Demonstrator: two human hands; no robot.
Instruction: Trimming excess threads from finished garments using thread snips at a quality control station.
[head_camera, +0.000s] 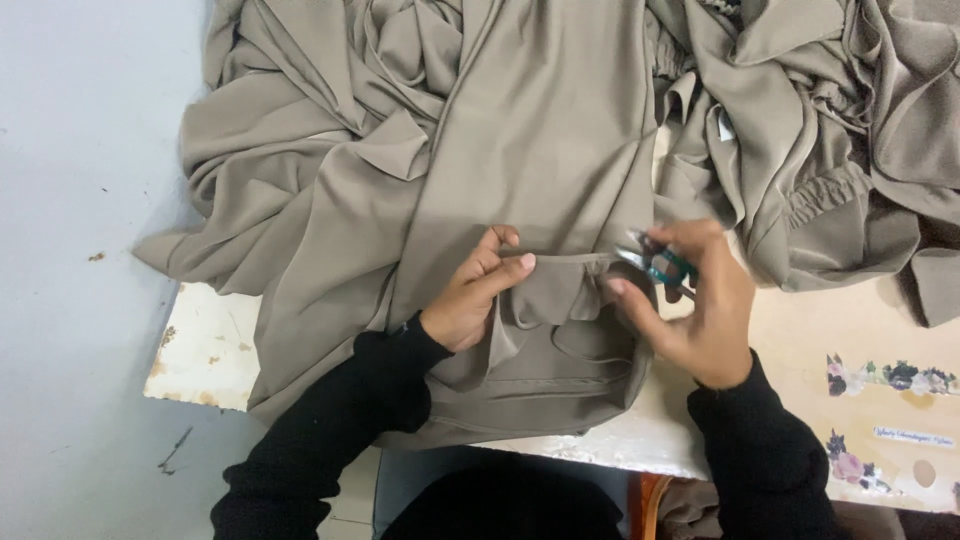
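A taupe fabric garment (520, 150) lies spread over a worn table, bunched in folds at the top and right. My left hand (478, 290) pinches a folded hem edge of the garment near its middle, thumb on top. My right hand (690, 305) holds a small teal-handled thread snipper (655, 262), whose metal tips point left at the same hem edge. Black sleeves cover both my forearms.
The white table (205, 345) has chipped paint at its left corner. Flower stickers (885, 378) sit on its right part. More taupe cloth (850, 130) is heaped at the upper right. A pale grey floor (80, 200) lies to the left.
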